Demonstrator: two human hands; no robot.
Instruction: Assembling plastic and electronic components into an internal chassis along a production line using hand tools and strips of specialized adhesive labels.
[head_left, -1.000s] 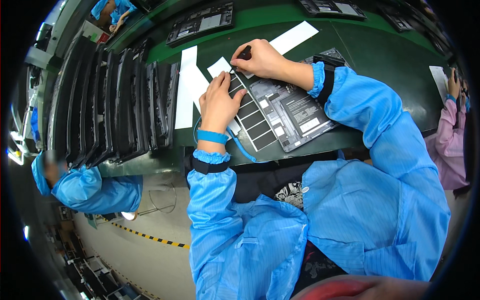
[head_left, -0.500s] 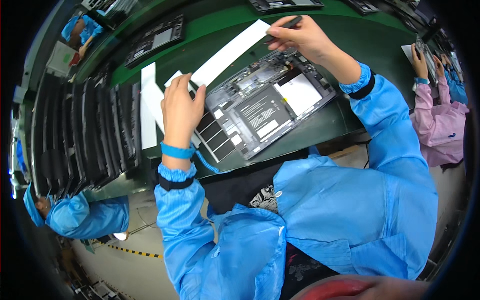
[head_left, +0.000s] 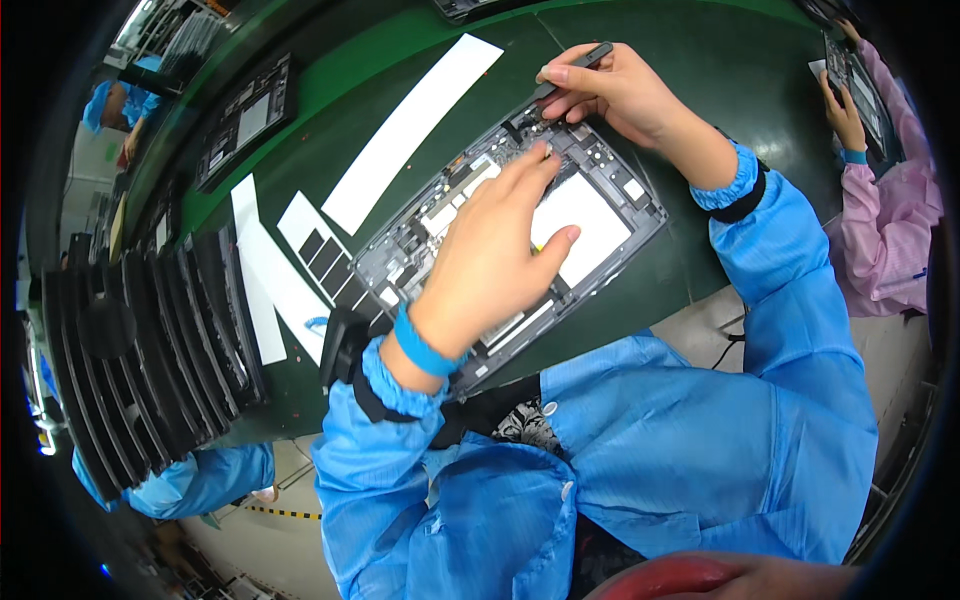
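An opened laptop base [head_left: 610, 165] lies tilted on the green table before me, its boards bare and a white rectangle [head_left: 588, 235] on its right half. Over its middle, my left hand [head_left: 490, 245] stretches its fingers out, blurred by motion; I see nothing held in it and cannot tell whether the fingertips touch. The battery is mostly hidden beneath this hand. At the base's far edge, my right hand [head_left: 625, 95] grips a slim black tool [head_left: 580, 68], perhaps tweezers. A white sheet with black rectangular patches [head_left: 322, 255] sits by the base's left corner.
A long white strip [head_left: 415, 130] lies beyond the base, with more white strips [head_left: 255, 275] to the left. Black panels [head_left: 150, 345] stand in a row at far left. Another laptop base [head_left: 245, 125] lies at back left. A co-worker in pink [head_left: 885, 225] handles a device at right.
My left hand has moved right, from beside the patched sheet to over the laptop base. My right hand keeps the black tool, now apart from the long strip's end. The view has turned.
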